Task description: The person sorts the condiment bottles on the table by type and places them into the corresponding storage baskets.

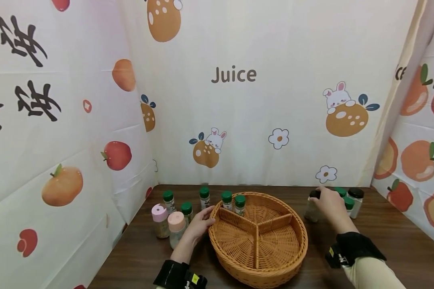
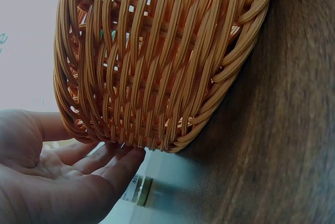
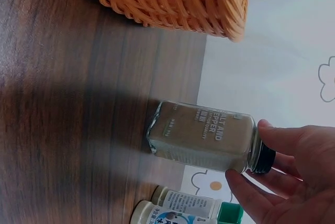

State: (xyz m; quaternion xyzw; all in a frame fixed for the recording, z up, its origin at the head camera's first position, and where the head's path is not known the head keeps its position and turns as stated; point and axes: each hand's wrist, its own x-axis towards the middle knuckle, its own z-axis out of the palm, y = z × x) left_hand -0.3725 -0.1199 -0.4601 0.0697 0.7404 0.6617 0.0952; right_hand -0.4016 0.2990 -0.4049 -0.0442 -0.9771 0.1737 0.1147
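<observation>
A round wicker basket (image 1: pixel 256 277) with three compartments stands mid-table; two green-capped spice jars (image 1: pixel 240 204) are in its far-left compartment. My left hand (image 1: pixel 199 224) grips the basket's left rim, and in the left wrist view its fingers lie against the woven side (image 2: pixel 152 67). Right of the basket, my right hand (image 1: pixel 330 204) pinches the black cap of a clear seasoning jar (image 3: pixel 201 132) between thumb and fingers. That jar holds brownish powder, has "salt and pepper" lettering, and is upright. Whether its base touches the table, I cannot tell.
Left of the basket stand green-capped jars (image 1: pixel 169 202), a purple-capped jar (image 1: pixel 160 222) and a peach-capped jar (image 1: pixel 177 230). Behind my right hand are two green-capped jars (image 1: pixel 349 204) and a black-capped white jar (image 1: pixel 355 200). Printed curtains border the table.
</observation>
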